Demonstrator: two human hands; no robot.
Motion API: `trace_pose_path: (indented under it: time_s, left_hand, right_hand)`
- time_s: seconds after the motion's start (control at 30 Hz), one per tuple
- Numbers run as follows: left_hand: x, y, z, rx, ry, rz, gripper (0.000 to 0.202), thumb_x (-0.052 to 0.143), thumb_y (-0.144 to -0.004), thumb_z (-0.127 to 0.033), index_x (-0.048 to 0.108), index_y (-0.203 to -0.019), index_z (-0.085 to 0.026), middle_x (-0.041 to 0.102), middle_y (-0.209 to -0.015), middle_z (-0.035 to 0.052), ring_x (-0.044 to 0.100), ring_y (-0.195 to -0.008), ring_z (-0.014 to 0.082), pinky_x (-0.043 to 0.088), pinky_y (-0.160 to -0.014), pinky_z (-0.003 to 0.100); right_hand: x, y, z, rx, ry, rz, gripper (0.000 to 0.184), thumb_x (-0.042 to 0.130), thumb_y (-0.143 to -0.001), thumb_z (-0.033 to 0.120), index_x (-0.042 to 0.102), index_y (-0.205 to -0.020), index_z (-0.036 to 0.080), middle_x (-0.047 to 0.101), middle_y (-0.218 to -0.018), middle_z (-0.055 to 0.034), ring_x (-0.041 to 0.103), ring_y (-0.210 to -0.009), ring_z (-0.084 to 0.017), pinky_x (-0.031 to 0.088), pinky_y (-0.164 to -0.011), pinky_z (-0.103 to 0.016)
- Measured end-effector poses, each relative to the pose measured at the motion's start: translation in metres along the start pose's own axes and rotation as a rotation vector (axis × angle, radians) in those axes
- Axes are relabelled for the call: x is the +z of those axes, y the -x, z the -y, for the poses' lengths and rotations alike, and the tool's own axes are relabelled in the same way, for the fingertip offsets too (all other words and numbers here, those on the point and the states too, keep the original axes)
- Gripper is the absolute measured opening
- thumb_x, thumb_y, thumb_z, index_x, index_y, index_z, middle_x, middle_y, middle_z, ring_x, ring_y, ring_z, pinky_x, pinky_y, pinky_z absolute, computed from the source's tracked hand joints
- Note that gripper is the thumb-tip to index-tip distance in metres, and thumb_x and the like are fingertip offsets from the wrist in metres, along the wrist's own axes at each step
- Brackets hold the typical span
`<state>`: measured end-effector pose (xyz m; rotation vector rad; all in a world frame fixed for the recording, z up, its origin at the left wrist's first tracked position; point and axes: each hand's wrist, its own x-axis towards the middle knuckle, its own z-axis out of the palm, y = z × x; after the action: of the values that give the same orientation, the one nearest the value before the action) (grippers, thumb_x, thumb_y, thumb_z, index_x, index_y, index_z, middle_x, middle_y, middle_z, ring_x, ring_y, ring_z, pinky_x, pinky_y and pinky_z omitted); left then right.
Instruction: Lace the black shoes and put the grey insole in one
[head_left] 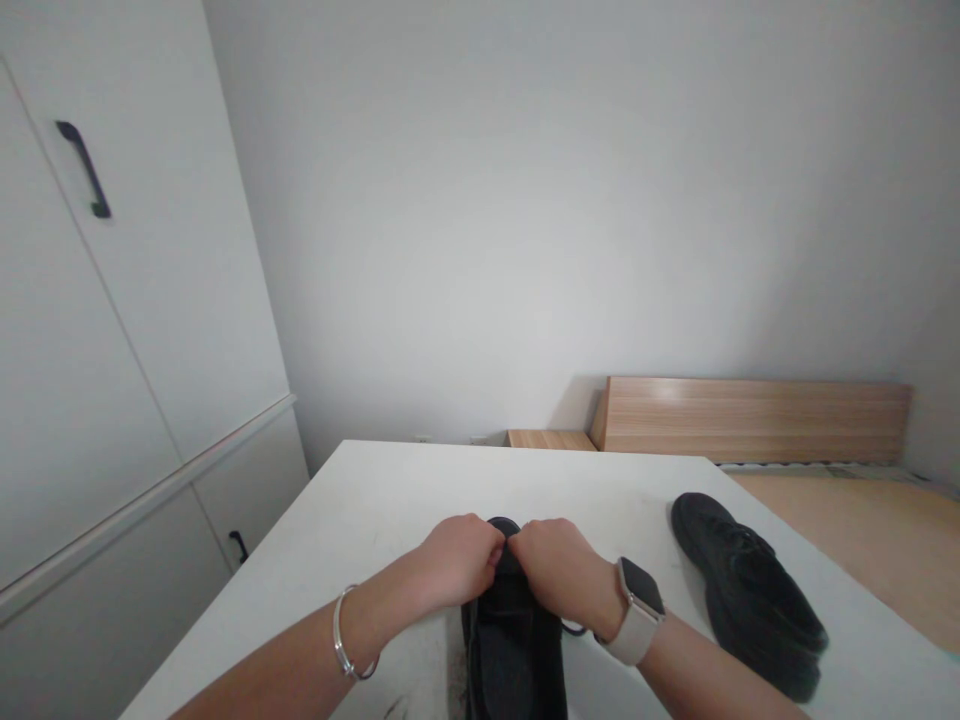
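Two black shoes, one table

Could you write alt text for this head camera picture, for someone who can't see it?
Two bare hands, left hand and right hand, grip the top of a black shoe on a white table. A second black shoe lies to the right, apart.

A single head-worn camera looks forward and slightly down across the white table from its near edge. It sits close above the near end, facing the far edge and wall.
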<state>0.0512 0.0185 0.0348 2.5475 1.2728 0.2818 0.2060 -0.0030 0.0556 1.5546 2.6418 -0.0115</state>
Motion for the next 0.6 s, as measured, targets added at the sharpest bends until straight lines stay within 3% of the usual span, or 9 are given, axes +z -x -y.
trace_pose_path:
  time_s: [0.1, 0.27, 0.33, 0.4, 0.6]
  left_hand:
    - [-0.004, 0.004, 0.002, 0.014, 0.081, -0.074, 0.016, 0.054, -0.076, -0.012, 0.068, -0.077, -0.017, 0.071, -0.079, 0.0072, 0.065, -0.073, 0.0205, 0.045, -0.065, 0.027]
    - [-0.024, 0.008, -0.009, 0.037, 0.569, -0.282, 0.012, 0.054, -0.082, -0.02, 0.065, -0.08, -0.017, 0.068, -0.073, 0.0015, 0.062, -0.069, 0.0151, 0.046, -0.065, 0.023]
    - [-0.032, 0.009, -0.015, 0.037, 0.703, -0.335, 0.01, 0.058, -0.082, -0.023, 0.065, -0.078, -0.016, 0.067, -0.071, 0.0012, 0.062, -0.068, 0.0149, 0.047, -0.065, 0.023]
    - [-0.035, 0.01, -0.019, 0.039, 0.766, -0.372, 0.011, 0.06, -0.081, -0.025, 0.066, -0.078, -0.016, 0.068, -0.072, 0.002, 0.062, -0.068, 0.0153, 0.048, -0.066, 0.024]
    - [-0.031, 0.01, -0.022, 0.012, 0.929, -0.358, 0.015, 0.061, -0.083, -0.03, 0.059, -0.088, -0.017, 0.069, -0.074, 0.0034, 0.066, -0.066, 0.017, 0.053, -0.065, 0.028]
  right_hand:
    - [0.001, 0.004, -0.008, 0.0, -0.1, -0.086, 0.017, 0.055, -0.075, 0.004, 0.067, -0.082, 0.015, 0.071, -0.087, -0.0115, 0.068, -0.079, -0.023, 0.045, -0.065, -0.027]
    - [0.002, 0.009, -0.014, -0.034, -0.856, -0.421, 0.008, 0.052, -0.079, 0.011, 0.053, -0.078, 0.019, 0.055, -0.066, 0.0033, 0.053, -0.061, -0.012, 0.039, -0.056, -0.022]
    - [0.002, 0.01, -0.012, -0.038, -1.084, -0.498, 0.003, 0.055, -0.081, 0.02, 0.052, -0.08, 0.019, 0.053, -0.066, 0.0039, 0.052, -0.061, -0.012, 0.04, -0.056, -0.023]
    - [0.002, 0.011, -0.009, -0.037, -1.219, -0.539, 0.01, 0.059, -0.081, 0.027, 0.053, -0.082, 0.019, 0.055, -0.069, 0.0028, 0.054, -0.062, -0.013, 0.044, -0.057, -0.024]
    - [0.003, 0.013, -0.003, -0.038, -1.335, -0.602, 0.021, 0.066, -0.081, 0.035, 0.06, -0.09, 0.017, 0.063, -0.076, -0.0012, 0.059, -0.067, -0.014, 0.05, -0.063, -0.027]
